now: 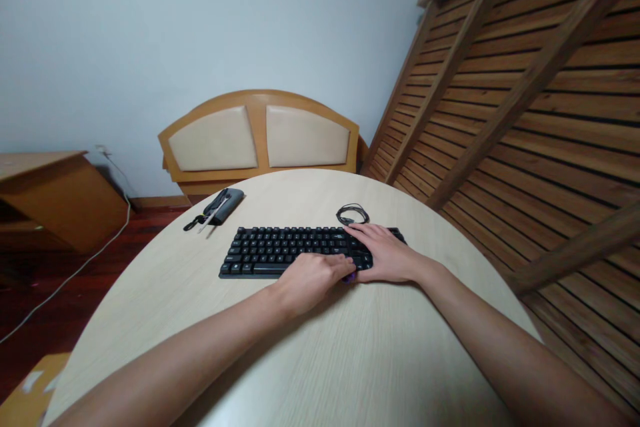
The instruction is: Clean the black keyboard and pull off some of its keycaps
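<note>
A black keyboard (280, 247) lies flat on the round pale table, its keys facing up. My left hand (315, 277) is closed over its front edge, right of the space bar, with the fingers pressed together on a small purple thing (350, 276). Most of that purple thing is hidden, so its kind cannot be told. Across the keyboard's right part, my right hand (387, 255) grips it, fingers at the back edge and thumb side at the front. This hand covers many of the right-hand keys. Both hands are close together.
Behind the keyboard lies a coiled black cable (353, 214). A dark grey case (227, 207) with a pale slim tool and a black cord sits at the table's back left. Past the table (350, 360) are a padded wooden headboard (263, 137) and leaning wooden slats (500, 120).
</note>
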A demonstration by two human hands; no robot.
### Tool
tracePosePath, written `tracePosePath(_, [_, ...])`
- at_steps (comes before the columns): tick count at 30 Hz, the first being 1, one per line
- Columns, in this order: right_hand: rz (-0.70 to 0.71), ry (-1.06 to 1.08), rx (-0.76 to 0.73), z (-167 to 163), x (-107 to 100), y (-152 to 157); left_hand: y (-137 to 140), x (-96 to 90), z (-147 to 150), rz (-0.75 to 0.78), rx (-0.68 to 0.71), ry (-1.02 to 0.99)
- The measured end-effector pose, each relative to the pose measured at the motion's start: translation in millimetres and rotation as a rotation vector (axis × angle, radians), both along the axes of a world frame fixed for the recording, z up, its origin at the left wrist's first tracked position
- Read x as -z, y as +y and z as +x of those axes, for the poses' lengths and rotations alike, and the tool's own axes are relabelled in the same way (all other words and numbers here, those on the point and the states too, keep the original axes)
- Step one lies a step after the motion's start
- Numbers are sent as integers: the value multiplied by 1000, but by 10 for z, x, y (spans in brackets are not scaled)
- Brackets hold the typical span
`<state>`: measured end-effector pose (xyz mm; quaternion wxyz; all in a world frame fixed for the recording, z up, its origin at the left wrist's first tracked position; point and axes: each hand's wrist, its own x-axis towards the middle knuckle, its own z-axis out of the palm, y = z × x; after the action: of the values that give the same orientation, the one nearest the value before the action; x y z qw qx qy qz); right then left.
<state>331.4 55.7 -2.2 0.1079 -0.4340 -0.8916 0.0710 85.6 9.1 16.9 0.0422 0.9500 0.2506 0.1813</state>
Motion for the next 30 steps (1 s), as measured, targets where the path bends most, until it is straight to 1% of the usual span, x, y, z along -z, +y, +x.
tracePosePath(1, [-1,6,-2,3,3,2,70,-14,5,6,-33,-16])
tracePosePath(3, [-5,25,-7,9,8,3,223,-41,41,22,-157,-55])
tracePosePath(6, [-9,49,-2,14,19,6,441,-59,138,13,-338,-23])
tracePosePath(9, [-12,37,20,16,37,12,599,-20,234,1,-380,7])
tracePosePath(12, [-9,16,30,15,47,14,670,56,269,-9,-331,22])
tracePosePath(16, [-8,5,31,7,29,4,629,110,209,-12,-262,35])
tracePosePath(20, [-21,4,43,2,14,-2,471,109,111,-9,-189,49])
tracePosePath(25, [-9,32,30,15,45,11,211,112,0,-7,-49,10])
tracePosePath(30, [-7,40,29,21,50,16,25,101,-103,-43,9,0])
